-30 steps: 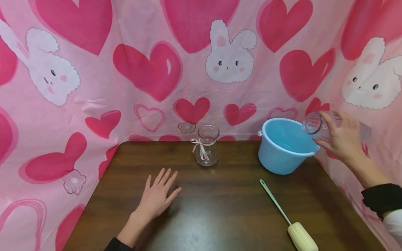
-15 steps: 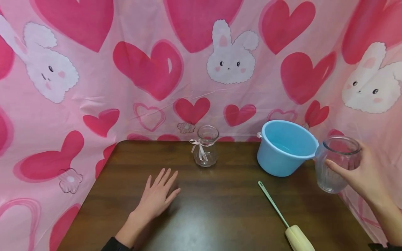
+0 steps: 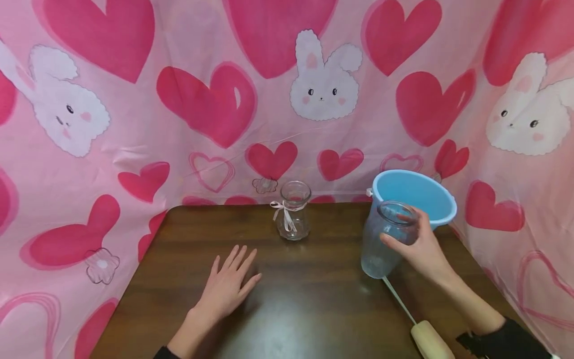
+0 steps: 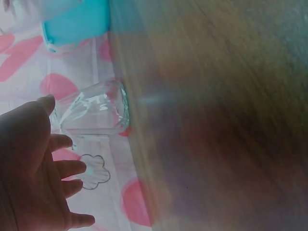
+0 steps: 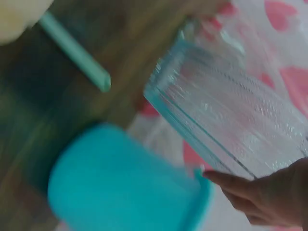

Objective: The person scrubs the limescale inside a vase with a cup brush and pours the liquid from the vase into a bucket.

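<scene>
My right hand (image 3: 428,252) grips a tall clear glass vase (image 3: 381,254) near its rim, thumb on the near side. The vase leans a little, mouth up, above the table in front of the light blue bucket (image 3: 444,212). Wet-looking streaks show along its ribbed glass (image 5: 231,106) in the right wrist view. My left hand (image 3: 226,286) is over the table at the left, fingers spread and holding nothing. Beyond its fingertips stands a smaller clear glass jar (image 3: 293,224) with a white ribbon bow at the neck; the left wrist view shows this jar (image 4: 98,110) too.
A bottle brush lies at the right front, with a thin green handle (image 3: 401,301) and a cream sponge head (image 3: 432,341). The vase overlaps the handle's far end in the head view. A pink heart-and-rabbit cloth (image 3: 251,45) surrounds the brown table (image 3: 309,309).
The right hand has brought the vase from a tipped position at the bucket's right rim, turned it mouth up, and carried it left in front of the bucket. The left hand stays almost still.
</scene>
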The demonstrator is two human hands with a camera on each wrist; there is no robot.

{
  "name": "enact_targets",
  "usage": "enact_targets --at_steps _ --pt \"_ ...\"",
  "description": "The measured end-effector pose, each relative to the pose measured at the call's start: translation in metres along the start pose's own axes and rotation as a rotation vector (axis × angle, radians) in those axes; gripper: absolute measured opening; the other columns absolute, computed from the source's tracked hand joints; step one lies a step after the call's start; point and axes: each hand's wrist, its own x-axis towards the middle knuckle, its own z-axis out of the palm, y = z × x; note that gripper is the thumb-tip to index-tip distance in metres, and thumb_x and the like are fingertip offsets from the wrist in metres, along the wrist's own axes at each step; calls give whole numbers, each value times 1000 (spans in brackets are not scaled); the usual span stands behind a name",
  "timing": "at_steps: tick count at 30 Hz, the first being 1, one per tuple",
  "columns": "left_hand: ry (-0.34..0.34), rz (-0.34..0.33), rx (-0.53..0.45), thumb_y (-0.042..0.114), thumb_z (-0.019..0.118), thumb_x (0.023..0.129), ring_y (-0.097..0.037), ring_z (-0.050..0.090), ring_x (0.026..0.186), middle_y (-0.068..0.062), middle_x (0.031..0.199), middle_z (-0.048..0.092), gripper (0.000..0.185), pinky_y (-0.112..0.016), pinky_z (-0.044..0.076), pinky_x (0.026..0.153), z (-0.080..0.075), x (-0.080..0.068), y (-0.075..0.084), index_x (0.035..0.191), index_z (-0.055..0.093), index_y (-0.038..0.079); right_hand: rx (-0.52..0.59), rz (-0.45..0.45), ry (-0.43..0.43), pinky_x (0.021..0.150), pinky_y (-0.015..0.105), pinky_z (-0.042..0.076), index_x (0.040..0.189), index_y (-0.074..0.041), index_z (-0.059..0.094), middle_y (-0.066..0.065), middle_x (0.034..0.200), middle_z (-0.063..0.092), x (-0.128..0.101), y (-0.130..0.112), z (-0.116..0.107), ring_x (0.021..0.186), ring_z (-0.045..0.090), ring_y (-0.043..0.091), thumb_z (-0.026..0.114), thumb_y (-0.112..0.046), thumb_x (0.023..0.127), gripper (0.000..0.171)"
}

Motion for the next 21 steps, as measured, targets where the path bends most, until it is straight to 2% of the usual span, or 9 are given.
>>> enact_targets --at_steps 3,6,10,15,21 --pt "9 2 0 52 59 102 -34 29 155 -14 163 43 66 -73 22 117 0 1 0 157 47 18 69 5 19 99 42 51 156 -7 24 23 147 46 21 0 36 128 50 39 83 -27 89 92" --pt "17 7 -11 51 61 102 -35 30 155 -14 162 44 66 -73 22 117 1 2 0 157 48 17 93 5 61 113 57 38 155 -6 28 20 148 45 42 3 66 138 45 37 86 -31 86 94" --pt "12 14 -12 51 60 102 -35 30 155 -14 162 43 66 -73 21 117 2 4 -1 157 48 17 95 5 113 120 60 30 154 -3 29 20 152 43 68 3 94 144 39 36 87 -32 83 96" --pt "6 9 -8 51 61 102 -34 29 155 -13 163 42 66 -73 21 117 1 4 -3 157 48 18 70 14 153 119 58 32 152 -2 28 23 149 41 97 6 118 142 39 39 86 -35 83 96" --pt "12 12 -22 49 62 102 -36 30 155 -14 163 42 64 -73 22 117 1 5 -3 156 49 17 38 10 150 119 60 33 153 -3 25 26 149 36 117 17 135 141 38 42 86 -39 82 100"
